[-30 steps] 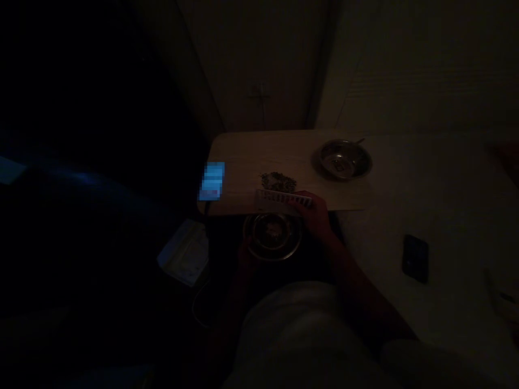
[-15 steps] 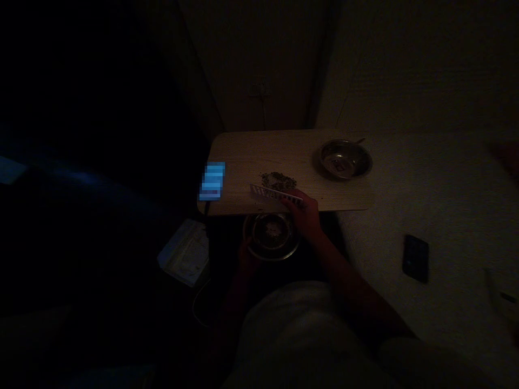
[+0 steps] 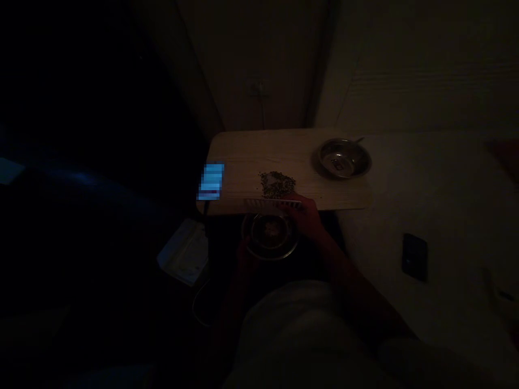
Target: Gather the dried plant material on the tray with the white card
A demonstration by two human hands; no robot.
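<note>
In the dim head view, my right hand (image 3: pixel 305 215) is closed on a thin, pale, card-like piece (image 3: pixel 263 205) with dark stripes, held along the table's front edge. Just beyond it, a patch of small dark greenish bits (image 3: pixel 278 185) lies spread on the wooden table (image 3: pixel 243 148). Under the edge is a round metal bowl (image 3: pixel 271 256) with something pale in its middle. My left hand (image 3: pixel 246 253) grips the bowl's left rim; its fingers are mostly lost in shadow.
A second metal bowl (image 3: pixel 344 159), with a handle jutting over its rim, stands at the table's right. At the left end glows a blurred screen (image 3: pixel 211 181). A dark phone-like slab (image 3: pixel 414 257) lies on the pale surface at right. A whitish box (image 3: pixel 184 254) sits lower left.
My right hand has drawn the striped piece slightly toward me, from beside the bits to the table's front edge. The bowl in my left hand has barely moved.
</note>
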